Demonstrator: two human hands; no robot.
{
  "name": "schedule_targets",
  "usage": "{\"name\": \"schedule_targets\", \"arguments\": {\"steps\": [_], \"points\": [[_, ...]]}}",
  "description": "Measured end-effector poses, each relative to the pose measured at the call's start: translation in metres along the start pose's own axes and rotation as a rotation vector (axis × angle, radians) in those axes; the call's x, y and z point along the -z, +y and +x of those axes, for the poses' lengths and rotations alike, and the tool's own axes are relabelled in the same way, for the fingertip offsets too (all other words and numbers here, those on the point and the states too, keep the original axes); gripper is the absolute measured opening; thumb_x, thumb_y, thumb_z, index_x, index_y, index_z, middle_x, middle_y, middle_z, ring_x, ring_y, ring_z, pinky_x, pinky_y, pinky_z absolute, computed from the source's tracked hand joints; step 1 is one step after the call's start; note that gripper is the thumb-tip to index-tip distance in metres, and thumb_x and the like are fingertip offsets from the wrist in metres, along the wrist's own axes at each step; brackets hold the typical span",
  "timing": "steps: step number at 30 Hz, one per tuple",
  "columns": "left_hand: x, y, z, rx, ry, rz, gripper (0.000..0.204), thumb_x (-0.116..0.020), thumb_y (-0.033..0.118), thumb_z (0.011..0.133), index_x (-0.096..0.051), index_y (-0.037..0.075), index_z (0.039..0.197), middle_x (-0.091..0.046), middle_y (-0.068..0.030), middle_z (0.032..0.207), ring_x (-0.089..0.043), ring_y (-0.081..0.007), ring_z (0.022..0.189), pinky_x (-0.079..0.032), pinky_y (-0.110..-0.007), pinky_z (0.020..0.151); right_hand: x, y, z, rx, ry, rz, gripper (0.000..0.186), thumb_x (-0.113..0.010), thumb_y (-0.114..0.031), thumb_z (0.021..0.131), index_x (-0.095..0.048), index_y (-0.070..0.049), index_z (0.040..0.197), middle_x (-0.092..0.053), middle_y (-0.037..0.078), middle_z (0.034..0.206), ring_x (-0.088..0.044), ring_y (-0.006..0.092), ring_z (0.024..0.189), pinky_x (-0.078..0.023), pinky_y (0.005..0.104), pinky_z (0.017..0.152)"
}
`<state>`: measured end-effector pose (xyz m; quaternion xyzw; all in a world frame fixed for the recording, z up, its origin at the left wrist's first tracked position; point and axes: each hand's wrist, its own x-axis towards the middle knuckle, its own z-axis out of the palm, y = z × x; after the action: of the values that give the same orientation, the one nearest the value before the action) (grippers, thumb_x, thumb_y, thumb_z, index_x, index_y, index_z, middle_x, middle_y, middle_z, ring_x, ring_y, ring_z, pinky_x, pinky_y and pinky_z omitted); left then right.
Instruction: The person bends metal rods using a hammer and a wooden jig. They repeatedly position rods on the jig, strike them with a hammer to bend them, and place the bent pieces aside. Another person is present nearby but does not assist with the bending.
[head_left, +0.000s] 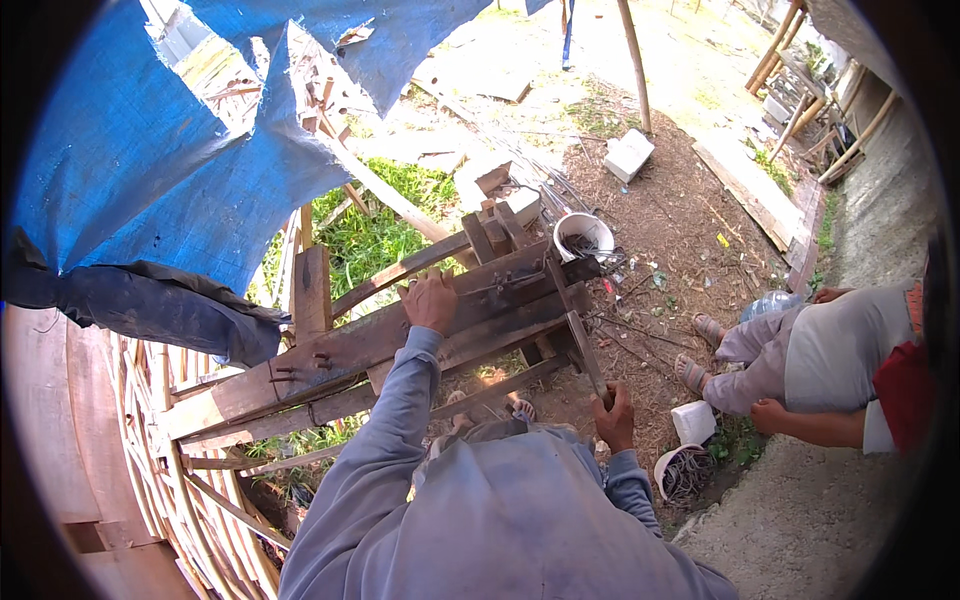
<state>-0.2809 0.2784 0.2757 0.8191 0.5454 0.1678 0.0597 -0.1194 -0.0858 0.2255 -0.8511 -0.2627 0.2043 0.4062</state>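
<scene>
A rough wooden bench (330, 355) of dark planks stands in front of me, with a metal fixture bolted on top near its right end. My left hand (430, 300) lies flat on the top plank, fingers spread over its far edge. My right hand (613, 416) is closed around the lower end of a long dark lever (583, 350) that slopes down from the bench's right end. Both my arms are in grey-blue long sleeves.
A person sits on the ground at the right, sandalled feet (700, 350) near the lever. A white bucket of metal pieces (583, 235) stands behind the bench and a white bowl of rods (682, 472) by my right elbow. A blue tarp (150, 150) hangs at the left above a round slatted frame (190, 480).
</scene>
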Motion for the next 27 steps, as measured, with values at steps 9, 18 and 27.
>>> {"name": "schedule_targets", "arguments": {"steps": [9,18,27], "points": [[0.004,0.011,0.013,0.156,-0.236,-0.02,0.041,-0.047,0.042,0.098,-0.066,0.005,0.103,-0.071,-0.0185,0.101,-0.065,-0.037,0.1,-0.034,-0.058,0.103,0.048,-0.005,0.042,0.121,-0.201,-0.143,0.038,-0.071,-0.031,0.084,-0.059,-0.002,0.103,-0.067,0.018,0.088,-0.068,0.0331,0.08,-0.052,0.0433,0.071],[-0.007,-0.009,0.002,0.162,-0.165,-0.307,0.044,-0.049,0.048,0.097,-0.067,0.009,0.102,-0.07,-0.0186,0.091,-0.066,-0.0391,0.089,-0.045,-0.051,0.086,0.096,-0.001,0.105,0.3,-0.023,-0.459,0.035,-0.066,-0.043,0.089,-0.065,-0.01,0.1,-0.068,0.013,0.076,-0.067,0.0334,0.073,-0.05,0.044,0.066],[-0.019,-0.015,-0.005,0.157,-0.075,-0.42,0.042,-0.05,0.049,0.096,-0.067,0.01,0.099,-0.069,-0.0171,0.081,-0.066,-0.0383,0.079,-0.048,-0.048,0.076,0.154,-0.044,0.186,0.575,-0.057,-0.504,0.033,-0.079,-0.036,0.077,-0.071,-0.011,0.096,-0.07,0.008,0.085,-0.068,0.027,0.072,-0.053,0.0394,0.068]]}}
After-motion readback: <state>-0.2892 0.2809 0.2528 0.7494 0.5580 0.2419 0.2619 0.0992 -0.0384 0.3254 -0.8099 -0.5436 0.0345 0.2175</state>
